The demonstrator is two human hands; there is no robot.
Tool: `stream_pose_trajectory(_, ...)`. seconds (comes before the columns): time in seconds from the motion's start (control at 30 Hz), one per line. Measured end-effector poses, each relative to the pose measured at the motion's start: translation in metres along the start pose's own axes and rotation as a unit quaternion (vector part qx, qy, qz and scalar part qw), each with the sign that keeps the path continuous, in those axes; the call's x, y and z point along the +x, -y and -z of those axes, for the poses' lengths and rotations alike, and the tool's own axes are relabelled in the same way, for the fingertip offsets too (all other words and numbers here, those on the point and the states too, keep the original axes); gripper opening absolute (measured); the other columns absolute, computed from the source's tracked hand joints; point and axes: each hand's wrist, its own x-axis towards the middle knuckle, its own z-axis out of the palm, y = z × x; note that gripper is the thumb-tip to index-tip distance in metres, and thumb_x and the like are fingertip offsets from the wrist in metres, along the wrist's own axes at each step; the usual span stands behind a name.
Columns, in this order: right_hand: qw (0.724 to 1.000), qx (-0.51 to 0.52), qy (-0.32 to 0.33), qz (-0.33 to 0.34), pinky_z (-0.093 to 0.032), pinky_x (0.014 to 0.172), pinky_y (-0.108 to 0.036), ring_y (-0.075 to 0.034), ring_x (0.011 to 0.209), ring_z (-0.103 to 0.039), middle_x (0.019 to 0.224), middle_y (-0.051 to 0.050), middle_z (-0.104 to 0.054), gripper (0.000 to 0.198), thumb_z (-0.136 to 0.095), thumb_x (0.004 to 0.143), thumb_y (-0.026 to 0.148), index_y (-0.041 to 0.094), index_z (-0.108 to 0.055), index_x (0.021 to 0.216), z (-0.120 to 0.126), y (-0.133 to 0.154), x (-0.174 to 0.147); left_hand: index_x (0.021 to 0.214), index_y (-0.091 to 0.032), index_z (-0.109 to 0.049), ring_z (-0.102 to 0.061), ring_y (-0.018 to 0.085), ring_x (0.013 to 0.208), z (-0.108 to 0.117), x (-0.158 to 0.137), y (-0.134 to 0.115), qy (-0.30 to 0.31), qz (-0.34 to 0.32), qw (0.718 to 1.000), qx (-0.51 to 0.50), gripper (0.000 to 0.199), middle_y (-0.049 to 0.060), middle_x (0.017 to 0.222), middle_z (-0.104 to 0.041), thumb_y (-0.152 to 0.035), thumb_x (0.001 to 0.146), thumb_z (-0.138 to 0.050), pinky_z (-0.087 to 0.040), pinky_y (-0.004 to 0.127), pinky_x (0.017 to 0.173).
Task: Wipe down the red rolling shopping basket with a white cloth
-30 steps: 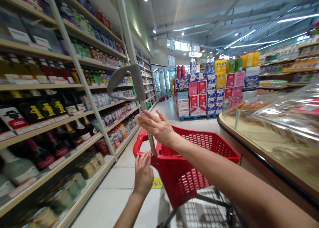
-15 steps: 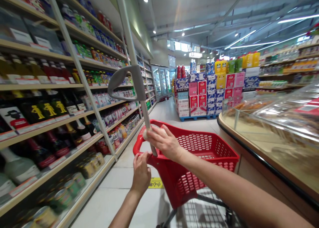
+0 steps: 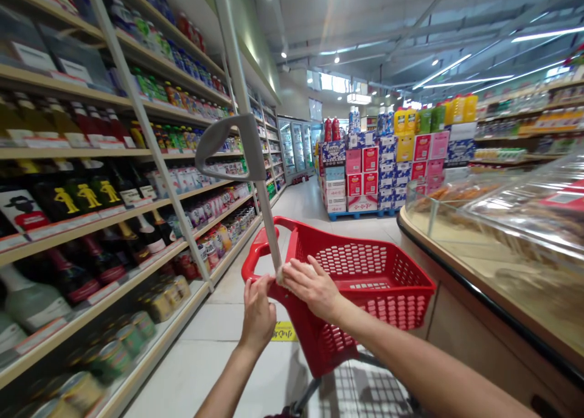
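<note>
A red plastic shopping cart (image 3: 308, 336) with a perforated basket stands in front of me. From its handle end a silver metal pole (image 3: 270, 226) rises, with a grey loop grip (image 3: 253, 147) partway up. My left hand (image 3: 258, 313) is closed around the near corner of the cart's red handle (image 3: 249, 266). Against the foot of the pole, at the basket's rim, my right hand (image 3: 319, 290) presses a whitish cloth (image 3: 281, 274); its palm covers most of it.
Shelves (image 3: 95, 223) of bottles and cans line the left side. A curved display counter (image 3: 479, 284) with clear-covered food stands close on the right. Farther ahead are stacked drink boxes (image 3: 369, 177) on a blue pallet, and a yellow floor sticker (image 3: 285, 331) lies below the cart.
My right hand has slid down the pole with the cloth, from above the basket's rim to the pole's foot. My left hand stays on the cart handle.
</note>
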Motion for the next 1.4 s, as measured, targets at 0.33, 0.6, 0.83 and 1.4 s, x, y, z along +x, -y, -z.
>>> stream_pose_trajectory(0.33,0.995,0.039,0.027,-0.090,-0.029,0.100,-0.038,-0.014,0.111,-0.047,0.108,-0.002,-0.061,0.028,-0.037,0.087,0.016,0.023,-0.056,0.107,-0.030,0.061,-0.090,0.114,-0.018,-0.036,-0.049,0.020,0.105,-0.001,0.000,-0.001,0.022,0.015,1.000,-0.002,0.058,0.005,0.105,-0.060,0.001,0.059,-0.034,-0.019,0.049,0.102)
stream_pose_trajectory(0.6,0.990,0.022,-0.014,-0.140,-0.021,0.104,-0.040,-0.015,0.117,-0.041,0.113,0.000,-0.058,0.028,-0.038,0.086,0.016,0.023,-0.057,0.106,-0.023,0.046,-0.090,0.109,-0.018,-0.041,-0.048,0.019,0.105,0.000,0.002,0.000,0.020,0.010,1.000,0.021,0.052,0.005,0.103,-0.059,-0.001,0.060,-0.034,-0.021,0.046,0.102)
stream_pose_trajectory(0.83,0.976,-0.004,-0.022,-0.218,-0.020,0.103,-0.043,-0.017,0.120,-0.038,0.118,-0.004,-0.055,0.033,-0.035,0.086,0.012,0.021,-0.054,0.111,-0.009,0.032,-0.112,0.121,-0.014,-0.031,-0.039,0.022,0.117,-0.001,0.002,-0.026,-0.045,0.008,0.998,0.033,0.053,0.012,0.119,-0.050,-0.006,0.069,-0.038,-0.020,0.049,0.102)
stream_pose_trajectory(1.4,0.970,-0.058,-0.016,-0.237,-0.014,0.104,-0.036,-0.014,0.105,-0.052,0.103,-0.002,-0.064,0.028,-0.037,0.086,0.017,0.022,-0.061,0.101,-0.001,-0.001,-0.178,0.114,-0.010,-0.050,-0.039,0.022,0.118,-0.052,0.009,-0.070,0.174,-0.070,0.973,0.134,0.050,0.009,0.122,-0.052,-0.009,0.066,-0.038,-0.020,0.044,0.103)
